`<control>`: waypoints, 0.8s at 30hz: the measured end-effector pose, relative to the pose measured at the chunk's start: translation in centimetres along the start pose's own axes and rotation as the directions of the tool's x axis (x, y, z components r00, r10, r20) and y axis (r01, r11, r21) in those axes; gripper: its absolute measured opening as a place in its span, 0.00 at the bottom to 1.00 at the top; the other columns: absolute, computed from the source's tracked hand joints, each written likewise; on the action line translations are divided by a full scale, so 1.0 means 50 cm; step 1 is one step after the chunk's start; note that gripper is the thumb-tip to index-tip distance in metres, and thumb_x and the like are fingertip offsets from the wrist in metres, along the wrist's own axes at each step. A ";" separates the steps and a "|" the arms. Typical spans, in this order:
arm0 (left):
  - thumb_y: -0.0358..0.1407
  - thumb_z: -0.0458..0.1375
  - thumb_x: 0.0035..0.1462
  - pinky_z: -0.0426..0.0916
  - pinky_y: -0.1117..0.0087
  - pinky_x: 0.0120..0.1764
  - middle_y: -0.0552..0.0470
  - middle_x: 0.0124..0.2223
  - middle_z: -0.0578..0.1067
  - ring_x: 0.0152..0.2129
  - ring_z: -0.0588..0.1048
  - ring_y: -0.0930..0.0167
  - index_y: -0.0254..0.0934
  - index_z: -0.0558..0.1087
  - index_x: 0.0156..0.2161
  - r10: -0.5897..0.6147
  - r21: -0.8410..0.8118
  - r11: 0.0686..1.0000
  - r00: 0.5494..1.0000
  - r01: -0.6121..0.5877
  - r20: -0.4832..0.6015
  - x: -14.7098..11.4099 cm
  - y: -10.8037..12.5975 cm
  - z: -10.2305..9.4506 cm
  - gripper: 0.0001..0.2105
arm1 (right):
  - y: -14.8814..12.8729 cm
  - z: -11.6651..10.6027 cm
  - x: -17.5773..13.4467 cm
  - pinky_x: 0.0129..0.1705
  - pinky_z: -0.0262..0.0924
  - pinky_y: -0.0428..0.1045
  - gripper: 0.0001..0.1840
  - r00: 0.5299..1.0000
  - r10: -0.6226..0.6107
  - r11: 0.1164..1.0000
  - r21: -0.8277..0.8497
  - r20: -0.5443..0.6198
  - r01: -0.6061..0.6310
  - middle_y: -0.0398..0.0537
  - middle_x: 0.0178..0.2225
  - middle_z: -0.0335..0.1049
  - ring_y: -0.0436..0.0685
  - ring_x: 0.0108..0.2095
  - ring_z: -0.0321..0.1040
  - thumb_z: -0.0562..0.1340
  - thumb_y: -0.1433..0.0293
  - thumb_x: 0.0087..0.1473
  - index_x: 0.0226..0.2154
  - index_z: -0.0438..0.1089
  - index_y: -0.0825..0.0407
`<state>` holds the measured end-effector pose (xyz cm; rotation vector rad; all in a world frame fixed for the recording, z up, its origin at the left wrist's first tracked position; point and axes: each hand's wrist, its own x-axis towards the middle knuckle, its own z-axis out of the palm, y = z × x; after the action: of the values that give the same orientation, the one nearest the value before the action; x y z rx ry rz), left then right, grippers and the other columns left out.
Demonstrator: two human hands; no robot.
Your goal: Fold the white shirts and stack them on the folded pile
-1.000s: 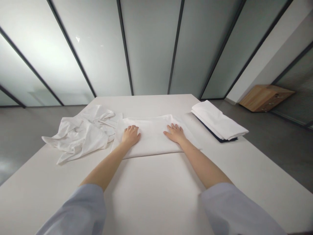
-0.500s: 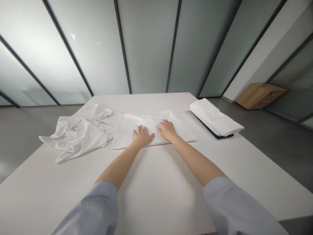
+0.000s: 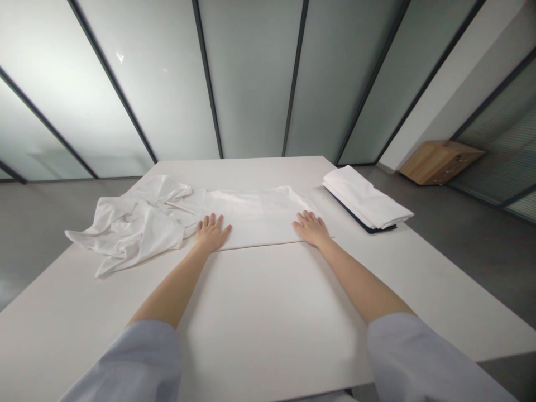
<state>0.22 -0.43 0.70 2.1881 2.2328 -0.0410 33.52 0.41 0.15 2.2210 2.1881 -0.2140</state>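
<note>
A folded white cloth [image 3: 259, 218] lies flat across the middle of the table, its long straight edge toward me. On its left end rests my left hand [image 3: 211, 231], palm down with the fingers spread. My right hand [image 3: 312, 228] lies palm down near the right end, fingers likewise stretched out. Neither hand grips the fabric. Just left of the folded piece, a crumpled white cloth [image 3: 140, 226] is heaped loosely, close to my left hand.
The white table [image 3: 272, 318] stretches out before me. On its right side sits a stack of folded white cloth [image 3: 366, 195] over a dark folded cloth [image 3: 379, 229]. Frosted glass panels [image 3: 251, 84] stand behind it, and a wooden cabinet [image 3: 438, 162] is at the far right.
My hands have slid apart over the folded white cloth, the left one toward the left end and the right one toward the right end. The cloth's surface looks flatter between them.
</note>
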 end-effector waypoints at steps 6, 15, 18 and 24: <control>0.50 0.38 0.64 0.47 0.51 0.62 0.39 0.69 0.49 0.65 0.48 0.55 0.35 0.52 0.67 0.049 0.039 0.998 0.999 -0.048 -0.019 -0.013 -0.005 0.000 0.32 | 0.034 0.005 0.001 0.64 0.37 0.60 0.35 1.000 0.016 1.000 -0.022 -0.026 -0.017 0.49 0.69 0.37 0.63 0.67 0.36 0.40 0.52 0.63 0.66 0.48 0.49; 0.42 0.40 0.64 0.56 0.57 0.58 0.43 0.65 0.60 0.61 0.60 0.62 0.38 0.59 0.62 0.306 0.017 0.951 0.951 -0.307 0.042 -0.028 0.006 -0.033 0.24 | 0.011 -0.034 -0.036 0.60 0.43 0.63 0.29 0.998 -0.024 0.995 -0.094 -0.054 0.019 0.60 0.62 0.57 0.67 0.60 0.55 0.46 0.56 0.61 0.56 0.64 0.55; 0.47 0.41 0.64 0.61 0.59 0.53 0.40 0.54 0.73 0.51 0.71 0.61 0.35 0.66 0.55 0.259 0.062 0.963 0.965 -0.262 0.045 -0.041 0.023 -0.062 0.24 | 0.003 -0.068 -0.053 0.60 0.40 0.64 0.29 0.999 -0.034 0.990 -0.139 -0.027 0.030 0.64 0.50 0.70 0.66 0.52 0.65 0.47 0.54 0.61 0.47 0.71 0.58; 0.46 0.42 0.63 0.61 0.56 0.51 0.40 0.52 0.74 0.50 0.71 0.58 0.37 0.66 0.54 0.272 0.071 0.961 0.959 -0.267 -0.077 -0.030 0.110 -0.102 0.22 | -0.053 -0.102 -0.014 0.57 0.48 0.57 0.24 0.977 -0.193 0.979 -0.091 -0.095 0.185 0.60 0.53 0.69 0.63 0.55 0.63 0.50 0.58 0.61 0.52 0.67 0.53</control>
<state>5.77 -1.68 5.80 2.5529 1.9729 -0.0112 31.33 0.32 5.50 2.0258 2.4156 -0.0105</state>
